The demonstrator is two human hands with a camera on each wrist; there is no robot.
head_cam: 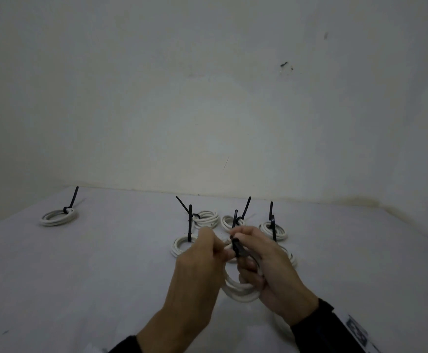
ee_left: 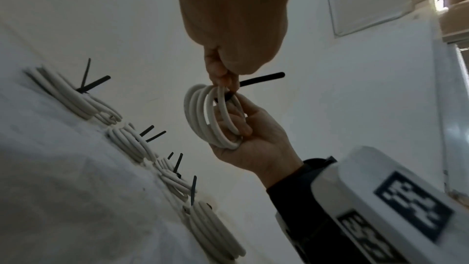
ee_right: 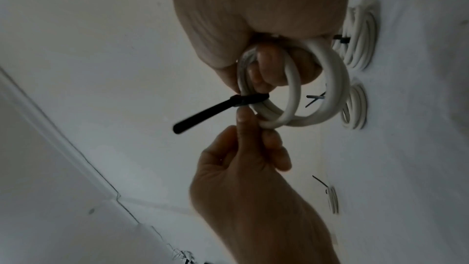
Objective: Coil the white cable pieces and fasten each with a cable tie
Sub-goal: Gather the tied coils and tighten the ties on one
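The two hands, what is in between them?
In the right wrist view, a white cable coil with a black cable tie around it sits between the left hand and right hand, both holding it.

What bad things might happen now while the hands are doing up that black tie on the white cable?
1. The coil is only held by the right hand, and its loops spread apart on the side away from the tie. If that grip loosens, a loop may spring out.
2. The left hand pinches right beside the cable tie, so a fingertip might get nipped if it is pulled tighter.
3. The tied coils on the table lie close, and an arm might knock them.
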